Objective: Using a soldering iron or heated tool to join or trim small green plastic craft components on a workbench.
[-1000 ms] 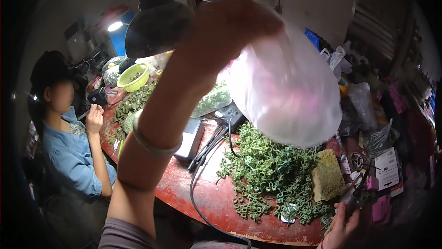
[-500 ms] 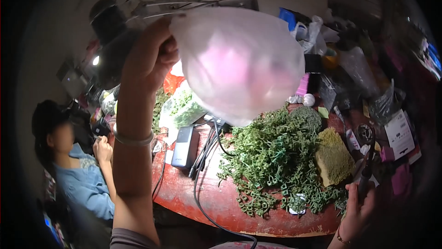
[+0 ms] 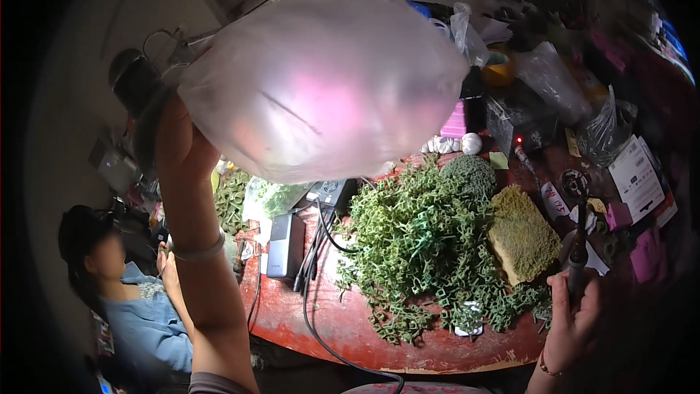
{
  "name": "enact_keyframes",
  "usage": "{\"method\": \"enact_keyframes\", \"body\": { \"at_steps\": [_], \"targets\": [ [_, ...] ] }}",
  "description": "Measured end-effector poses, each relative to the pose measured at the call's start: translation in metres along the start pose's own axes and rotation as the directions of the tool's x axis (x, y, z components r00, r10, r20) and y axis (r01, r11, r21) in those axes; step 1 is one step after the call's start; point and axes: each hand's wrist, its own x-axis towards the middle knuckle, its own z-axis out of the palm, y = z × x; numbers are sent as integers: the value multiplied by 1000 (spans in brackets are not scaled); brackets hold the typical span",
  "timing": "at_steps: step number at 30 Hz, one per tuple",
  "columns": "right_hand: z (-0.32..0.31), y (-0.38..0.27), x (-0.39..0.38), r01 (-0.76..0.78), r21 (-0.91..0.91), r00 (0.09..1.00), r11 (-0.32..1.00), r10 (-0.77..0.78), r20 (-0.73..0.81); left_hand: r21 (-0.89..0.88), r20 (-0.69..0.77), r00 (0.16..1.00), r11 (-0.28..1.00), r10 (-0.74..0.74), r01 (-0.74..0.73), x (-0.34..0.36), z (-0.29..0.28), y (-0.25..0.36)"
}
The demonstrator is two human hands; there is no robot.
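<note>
My left hand [image 3: 184, 142] is raised at the left and closed on the edge of a large translucent white plastic bag [image 3: 328, 88]. Pink and orange blurs show through the bag, and it hides most of my fingers. At the lower right, my right hand [image 3: 572, 314] is wrapped round an upright slim tool that looks like a soldering iron [image 3: 577, 268], with a grey handle and a dark shaft. Left of that hand lies a heap of small green plastic pieces [image 3: 423, 248]. A yellowish-green rough block [image 3: 523, 233] leans against the heap's right side.
A dark power bank [image 3: 285, 246] and black cables [image 3: 313, 248] lie on the red table [image 3: 306, 321]. A lit lamp stands at the far left. Plastic bags, tape [image 3: 498, 69] and papers [image 3: 634, 179] clutter the right. A co-worker [image 3: 138, 306] sits at the left, hands busy.
My left hand has moved left, bringing the bag nearer and spreading it wider in view. The view has shifted slightly. My right hand keeps its hold on the tool.
</note>
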Motion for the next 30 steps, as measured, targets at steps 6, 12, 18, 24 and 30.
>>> {"method": "enact_keyframes", "body": {
  "at_steps": [6, 12, 18, 24, 30],
  "targets": [
    [0, 1, 3, 1, -38, 1000, 999, -2, -28, 221, -28, 980, 957, 199, -188, 14, 1, -16],
    [2, 10, 2, 24, -93, 1000, 995, -23, 8, 536, -391, 846, 837, 362, -111, 29, 0, -130],
    [-5, 12, 7, 67, -184, 998, 981, -66, 14, 913, 228, 964, 314, 136, -260, -3, 21, -234],
    [3, 6, 12, 195, -269, 980, 943, -201, 5, 902, 429, 821, 122, -376, -415, 9, 28, -247],
    [3, 12, 12, 167, -310, 983, 936, -180, -16, 904, 377, 686, 89, -622, -417, 10, 41, -251]
  ]
}}
